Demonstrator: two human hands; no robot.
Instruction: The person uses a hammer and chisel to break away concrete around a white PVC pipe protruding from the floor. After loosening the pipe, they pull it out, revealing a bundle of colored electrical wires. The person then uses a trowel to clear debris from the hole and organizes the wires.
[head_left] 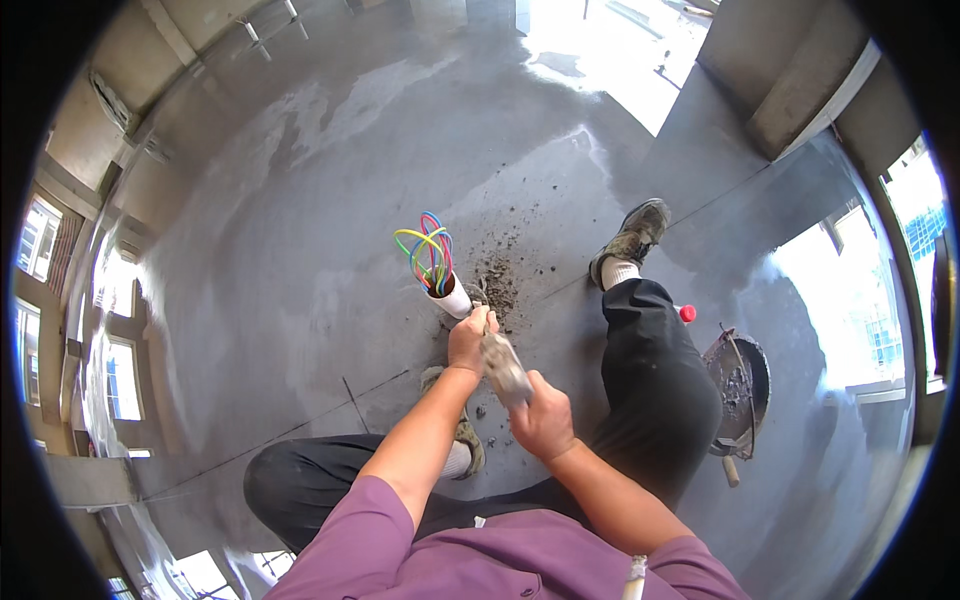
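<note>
A white pipe [454,301] stands up from the grey floor, with looped red, yellow, green and blue wires [432,250] coming out of its top. Just beside it, my left hand [469,340] is closed around a chisel, mostly hidden by the fingers; its lower end points to the floor at the pipe's base. My right hand [545,417] grips a hammer, whose pale, worn head [505,369] is right by my left fist and slightly blurred. Most of the hammer's handle is hidden. Broken crumbs of concrete [498,284] lie around the pipe.
At the right stands a dirty black bucket [750,390] with a wire handle, a wooden tool handle [731,471] beside it. A red cap [687,314] shows past my right knee. My shoes [636,238] flank the work spot. Concrete walls and a column [810,75] edge the room.
</note>
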